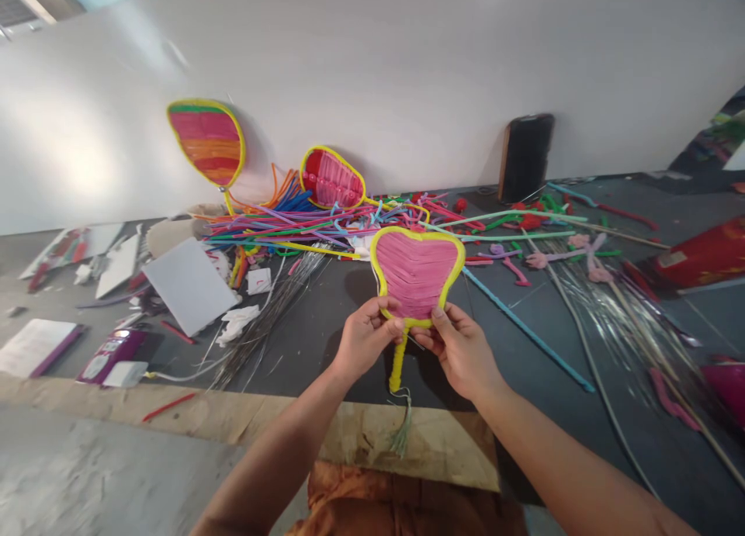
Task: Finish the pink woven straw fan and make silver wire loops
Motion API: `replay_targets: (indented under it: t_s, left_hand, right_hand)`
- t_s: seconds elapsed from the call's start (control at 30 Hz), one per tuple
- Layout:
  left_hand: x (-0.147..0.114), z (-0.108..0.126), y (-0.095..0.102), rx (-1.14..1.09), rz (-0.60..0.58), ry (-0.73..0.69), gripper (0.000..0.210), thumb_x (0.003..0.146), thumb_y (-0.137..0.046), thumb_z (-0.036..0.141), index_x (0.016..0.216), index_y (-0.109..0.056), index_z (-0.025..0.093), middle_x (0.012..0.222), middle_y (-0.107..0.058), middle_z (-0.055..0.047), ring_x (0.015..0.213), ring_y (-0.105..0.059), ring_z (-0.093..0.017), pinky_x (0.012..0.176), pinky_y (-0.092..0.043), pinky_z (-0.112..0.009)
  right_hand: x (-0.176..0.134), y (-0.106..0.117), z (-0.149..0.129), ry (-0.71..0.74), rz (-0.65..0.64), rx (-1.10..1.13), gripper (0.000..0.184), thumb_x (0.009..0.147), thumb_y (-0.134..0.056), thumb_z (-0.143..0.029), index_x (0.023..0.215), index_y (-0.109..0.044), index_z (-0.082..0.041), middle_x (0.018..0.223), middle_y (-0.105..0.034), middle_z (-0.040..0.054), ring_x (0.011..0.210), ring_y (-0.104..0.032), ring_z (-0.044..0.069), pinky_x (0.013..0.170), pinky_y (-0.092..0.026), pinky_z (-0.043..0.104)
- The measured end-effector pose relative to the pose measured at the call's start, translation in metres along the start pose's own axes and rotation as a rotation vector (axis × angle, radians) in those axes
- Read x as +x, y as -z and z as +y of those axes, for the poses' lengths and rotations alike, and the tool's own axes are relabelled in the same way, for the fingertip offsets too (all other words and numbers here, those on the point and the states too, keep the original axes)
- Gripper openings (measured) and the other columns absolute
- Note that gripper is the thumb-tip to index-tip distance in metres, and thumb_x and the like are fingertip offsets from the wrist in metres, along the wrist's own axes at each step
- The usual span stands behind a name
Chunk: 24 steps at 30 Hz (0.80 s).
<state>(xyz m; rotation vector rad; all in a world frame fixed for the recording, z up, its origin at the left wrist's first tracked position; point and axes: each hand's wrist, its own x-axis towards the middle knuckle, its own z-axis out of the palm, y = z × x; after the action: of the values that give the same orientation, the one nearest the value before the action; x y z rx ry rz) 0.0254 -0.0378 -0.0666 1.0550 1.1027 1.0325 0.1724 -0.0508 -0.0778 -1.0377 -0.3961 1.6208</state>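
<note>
Covered parts and cropped edges

The left hand (368,338) and right hand (469,354) cover parts of the pink fan's lower rim; the pink fan (416,268) itself hides some pipe cleaners (326,219) heaped behind it. The view's left edge cuts off a notebook (35,346), its right edge a red object (704,253) and a pink object (727,387). Print on the purple box (110,355) is blurred; the small card's mark is too tiny to read on the card (259,281).

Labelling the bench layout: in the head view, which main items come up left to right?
White paper pad with purple edge, purple rectangular box, yellow-rimmed multicoloured striped fan, yellow-rimmed red-and-pink fan head, yellow-rimmed pink heart-shaped fan held in the left hand and right hand, upright black rectangular phone, glossy red patterned object.
</note>
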Motion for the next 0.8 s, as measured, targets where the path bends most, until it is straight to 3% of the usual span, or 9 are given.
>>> replay_targets:
  t_s: [0.13,0.5,0.8]
  left_hand:
    - [0.0005,-0.0019,0.001,-0.052,-0.015,0.055,0.048,0.054,-0.081,0.021,0.096,-0.057,0.016,0.069,-0.064,0.002,0.062,-0.061,-0.01,0.061,-0.05,-0.021]
    - [-0.0014,0.0031,-0.0062,0.137,0.086,-0.008,0.026,0.063,-0.072,0.023,0.078,-0.051,0.017,0.058,-0.055,0.006,0.047,-0.052,-0.006,0.047,-0.043,-0.017]
    - [0.0005,0.0015,-0.0051,0.125,0.104,-0.024,0.025,0.063,-0.068,0.021,0.075,-0.047,0.018,0.054,-0.051,0.008,0.044,-0.05,-0.006,0.045,-0.041,-0.017]
  right_hand:
    - [0.0001,0.0003,-0.0004,0.001,0.0,0.009,0.034,0.064,-0.077,-0.038,0.085,-0.06,-0.018,0.069,-0.068,-0.0017,0.055,-0.065,0.01,0.052,-0.056,0.018]
    - [-0.0038,-0.0033,-0.0029,-0.021,-0.037,-0.022,0.035,0.063,-0.077,-0.041,0.084,-0.06,-0.018,0.069,-0.069,-0.0003,0.057,-0.066,0.011,0.054,-0.055,0.019]
    - [-0.0044,0.0005,0.0,-0.02,-0.128,-0.012,0.031,0.071,-0.069,-0.044,0.088,-0.061,-0.019,0.077,-0.071,0.0024,0.066,-0.068,0.014,0.062,-0.056,0.024]
